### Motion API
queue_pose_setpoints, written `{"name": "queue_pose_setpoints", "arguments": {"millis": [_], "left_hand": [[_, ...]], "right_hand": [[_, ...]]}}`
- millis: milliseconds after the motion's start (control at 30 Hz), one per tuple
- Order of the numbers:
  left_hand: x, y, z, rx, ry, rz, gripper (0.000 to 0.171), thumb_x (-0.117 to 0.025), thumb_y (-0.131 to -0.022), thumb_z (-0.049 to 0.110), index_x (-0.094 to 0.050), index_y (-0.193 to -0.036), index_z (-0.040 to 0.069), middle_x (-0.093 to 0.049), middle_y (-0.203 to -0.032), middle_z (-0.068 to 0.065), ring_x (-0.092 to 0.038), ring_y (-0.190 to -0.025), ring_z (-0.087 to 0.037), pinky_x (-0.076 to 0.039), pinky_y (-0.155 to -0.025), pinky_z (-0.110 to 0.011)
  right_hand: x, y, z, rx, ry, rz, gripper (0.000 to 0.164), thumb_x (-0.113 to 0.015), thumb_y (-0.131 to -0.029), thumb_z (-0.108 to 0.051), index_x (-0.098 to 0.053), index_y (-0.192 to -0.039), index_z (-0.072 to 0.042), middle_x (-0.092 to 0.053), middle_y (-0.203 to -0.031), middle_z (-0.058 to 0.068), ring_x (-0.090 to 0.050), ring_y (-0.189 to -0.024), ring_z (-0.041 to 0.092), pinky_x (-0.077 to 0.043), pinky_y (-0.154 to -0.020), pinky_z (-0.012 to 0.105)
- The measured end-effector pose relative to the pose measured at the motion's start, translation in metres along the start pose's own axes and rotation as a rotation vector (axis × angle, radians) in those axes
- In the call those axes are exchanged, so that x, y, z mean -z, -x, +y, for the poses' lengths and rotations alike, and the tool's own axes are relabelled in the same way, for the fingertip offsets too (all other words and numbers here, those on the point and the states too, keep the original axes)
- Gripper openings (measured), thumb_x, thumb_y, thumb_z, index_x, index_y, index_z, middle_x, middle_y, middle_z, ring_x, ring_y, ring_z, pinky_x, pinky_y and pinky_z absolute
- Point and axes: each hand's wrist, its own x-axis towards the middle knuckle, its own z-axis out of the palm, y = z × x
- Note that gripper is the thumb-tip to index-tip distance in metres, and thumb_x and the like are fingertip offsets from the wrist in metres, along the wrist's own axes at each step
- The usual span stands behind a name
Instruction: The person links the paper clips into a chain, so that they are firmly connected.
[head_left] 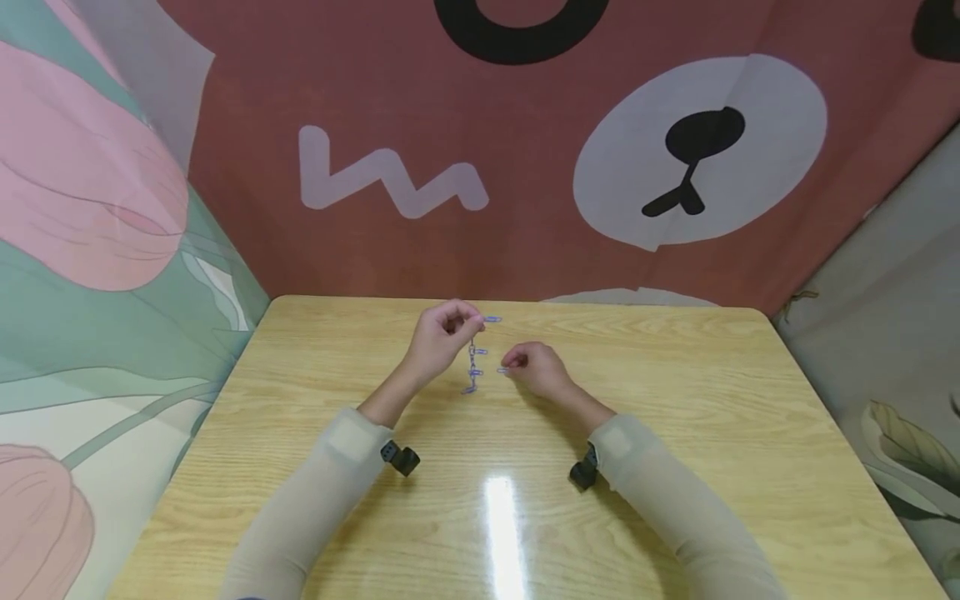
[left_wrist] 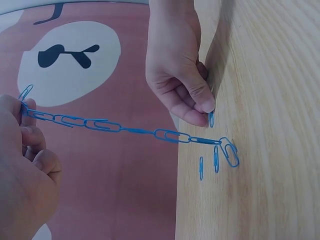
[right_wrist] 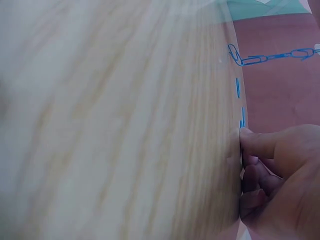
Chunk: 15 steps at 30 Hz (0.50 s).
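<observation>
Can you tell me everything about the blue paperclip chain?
The chain of blue wire paperclips is made of slim, rounded loops hooked end to end; it looks like metal, maybe coated. The person's bare left hand pinches its top end. From there it hangs almost straight, with some clips showing flat and others edge-on in the left wrist view. Its lowest clip tilts and seems to rest on the light wooden table.

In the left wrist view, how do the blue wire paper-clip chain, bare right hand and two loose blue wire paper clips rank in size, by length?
1. Paper-clip chain
2. Right hand
3. Loose paper clips, which look too alike to rank against each other
</observation>
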Motion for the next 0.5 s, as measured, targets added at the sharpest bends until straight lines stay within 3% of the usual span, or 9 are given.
{"name": "queue_pose_setpoints", "arguments": {"millis": [267, 500], "left_hand": [[0.0019, -0.0002, -0.0062, -0.025, 0.017, 0.007, 0.012, -0.064, -0.100, 0.004, -0.069, -0.092, -0.003, -0.066, -0.083, -0.007, -0.041, -0.056, -0.012, -0.035, -0.052, -0.024], [0.0018, 0.0003, 0.0034, 0.012, 0.006, 0.008, 0.011, -0.061, -0.100, -0.004, -0.067, -0.093, -0.009, -0.065, -0.083, -0.010, -0.041, -0.056, -0.008, -0.035, -0.053, -0.022]], "right_hand": [[-0.0036, -0.0011, -0.0022, 0.016, 0.021, -0.025, 0.005, -0.072, -0.093, -0.004, -0.074, -0.097, -0.006, -0.067, -0.086, 0.002, -0.059, -0.080, 0.016, -0.051, -0.076, 0.034], [-0.0021, 0.0023, -0.0063, 0.077, 0.088, -0.042, 0.006, -0.069, -0.095, -0.004, -0.074, -0.093, -0.008, -0.067, -0.086, 0.001, -0.058, -0.079, 0.015, -0.050, -0.074, 0.032]]}}
